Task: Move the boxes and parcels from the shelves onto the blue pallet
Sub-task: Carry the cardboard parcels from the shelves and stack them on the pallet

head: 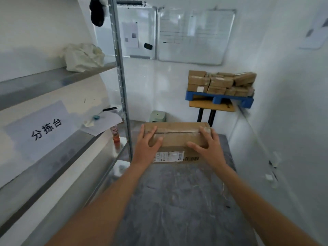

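I hold a brown cardboard box (177, 137) in front of me, above the grey floor. It has clear tape along its top and a white shipping label on its near face. My left hand (146, 146) grips its left end and my right hand (208, 146) grips its right end, fingers over the top and thumbs on the near side. The blue pallet (218, 99) rests on a small wooden table (209, 106) at the back right. Several taped brown parcels (220, 83) are stacked on the pallet.
A metal shelf unit (122, 86) stands to my left. It holds a white bag (83, 56), a printed paper sign (44, 130), a pen (110, 108) and a small bottle (115, 134). A green stool (158, 116) stands by the far wall, under whiteboards (195, 36). A white wall runs along my right.
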